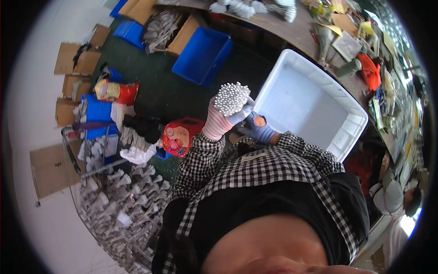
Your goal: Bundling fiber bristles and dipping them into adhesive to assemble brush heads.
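In front of my chest, my left hand (216, 121), in a pink-and-white striped glove, is closed round a grey bundle with a rounded head of many white dot-like tips (232, 99). Its lower part is hidden by the glove. Close beside it on the right is my right hand (262, 129), in a bluish glove with a patch of bare skin showing. Those fingers look curled in under the bundle, and what they grip, if anything, is hidden. Just beyond the right hand stands a large white plastic tub (310, 98), its inside facing me.
A cluttered workbench (301, 34) runs along the far and right sides. Blue bins (203, 55) and an open carton of grey pieces (160, 29) stand on the green floor. At left, a metal cart (75, 169) is near many grey flared pieces (130, 201) and a red patterned bag (179, 137).
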Motion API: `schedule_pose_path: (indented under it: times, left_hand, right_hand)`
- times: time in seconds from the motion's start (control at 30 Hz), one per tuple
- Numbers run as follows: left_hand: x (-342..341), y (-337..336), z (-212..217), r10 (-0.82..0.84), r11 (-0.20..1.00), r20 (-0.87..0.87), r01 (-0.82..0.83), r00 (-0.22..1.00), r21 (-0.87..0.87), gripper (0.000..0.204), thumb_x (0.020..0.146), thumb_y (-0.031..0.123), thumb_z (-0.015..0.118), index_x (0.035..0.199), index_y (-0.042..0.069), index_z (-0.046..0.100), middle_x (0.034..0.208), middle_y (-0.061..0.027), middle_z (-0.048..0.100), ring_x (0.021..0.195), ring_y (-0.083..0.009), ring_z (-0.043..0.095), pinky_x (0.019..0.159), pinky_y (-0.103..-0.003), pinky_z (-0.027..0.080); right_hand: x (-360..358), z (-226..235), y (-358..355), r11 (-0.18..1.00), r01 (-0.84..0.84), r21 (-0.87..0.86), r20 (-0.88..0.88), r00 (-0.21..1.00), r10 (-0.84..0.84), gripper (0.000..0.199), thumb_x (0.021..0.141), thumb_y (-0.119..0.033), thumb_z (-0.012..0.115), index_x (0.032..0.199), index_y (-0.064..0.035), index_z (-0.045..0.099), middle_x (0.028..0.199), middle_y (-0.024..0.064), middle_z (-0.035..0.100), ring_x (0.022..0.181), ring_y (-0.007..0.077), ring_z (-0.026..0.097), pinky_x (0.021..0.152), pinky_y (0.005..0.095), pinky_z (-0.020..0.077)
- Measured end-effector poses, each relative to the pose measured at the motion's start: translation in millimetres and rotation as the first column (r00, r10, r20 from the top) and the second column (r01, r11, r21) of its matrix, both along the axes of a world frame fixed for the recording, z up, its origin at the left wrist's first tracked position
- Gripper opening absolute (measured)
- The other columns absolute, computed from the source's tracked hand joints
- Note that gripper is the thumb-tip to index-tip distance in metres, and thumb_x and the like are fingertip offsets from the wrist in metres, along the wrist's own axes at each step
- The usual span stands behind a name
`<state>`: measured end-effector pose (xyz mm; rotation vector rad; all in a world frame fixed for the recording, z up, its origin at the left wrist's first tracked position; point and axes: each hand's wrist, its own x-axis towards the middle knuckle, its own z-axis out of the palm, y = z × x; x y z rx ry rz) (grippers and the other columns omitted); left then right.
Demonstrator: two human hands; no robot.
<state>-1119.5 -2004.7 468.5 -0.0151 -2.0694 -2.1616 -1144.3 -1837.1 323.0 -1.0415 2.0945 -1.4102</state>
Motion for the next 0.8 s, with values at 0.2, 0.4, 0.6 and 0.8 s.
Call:
schedule_pose_path:
  times: [0.2, 0.4, 0.6, 0.8]
  left_hand:
    - [32, -29, -9, 0.073, 0.972, 0.038, -0.063, 0.997, -0.225, 0.031, 0.079, 0.008, 0.080, 0.108, 0.003, 0.070, 0.107, -0.0061, 0.075, 0.099, -0.0141, 0.071, 0.089, -0.029, 0.056]
    - [54, -50, -10, 0.138, 0.923, -0.048, -0.146, 0.989, -0.355, 0.016, 0.081, 0.012, 0.077, 0.095, 0.005, 0.072, 0.094, -0.0049, 0.074, 0.087, -0.0193, 0.070, 0.082, -0.033, 0.056]
    - [64, -50, -16, 0.227, 0.908, -0.069, -0.237, 0.971, -0.347, 0.010, 0.082, 0.009, 0.074, 0.090, 0.005, 0.073, 0.089, -0.0053, 0.074, 0.085, -0.0220, 0.070, 0.080, -0.035, 0.055]
    - [114, -104, -19, 0.273, 0.943, 0.045, -0.258, 0.961, -0.212, 0.034, 0.079, 0.009, 0.081, 0.110, 0.004, 0.068, 0.106, -0.0047, 0.074, 0.097, -0.0138, 0.070, 0.088, -0.028, 0.056]
  right_hand:
    - [1, 12, -19, 0.994, -0.061, 0.091, 0.069, 0.996, 0.055, 0.050, 0.082, -0.024, 0.076, 0.123, -0.0030, 0.056, 0.109, 0.0172, 0.064, 0.102, 0.0343, 0.064, 0.087, 0.0429, 0.0522]
    - [-1, 51, -35, 0.998, 0.040, 0.052, 0.110, 0.993, -0.046, 0.034, 0.088, -0.020, 0.072, 0.116, -0.0042, 0.062, 0.101, 0.0133, 0.070, 0.093, 0.0269, 0.070, 0.082, 0.0355, 0.0553]
    - [-10, 85, -43, 0.980, 0.070, -0.189, 0.195, 0.980, -0.033, 0.029, 0.090, -0.015, 0.072, 0.115, -0.0028, 0.064, 0.100, 0.0105, 0.071, 0.093, 0.0202, 0.069, 0.079, 0.0316, 0.0548]
    - [24, 119, -98, 0.950, -0.007, -0.311, 0.244, 0.966, 0.087, 0.028, 0.091, -0.015, 0.071, 0.116, -0.0027, 0.065, 0.105, 0.0082, 0.070, 0.098, 0.0168, 0.067, 0.082, 0.0305, 0.0535]
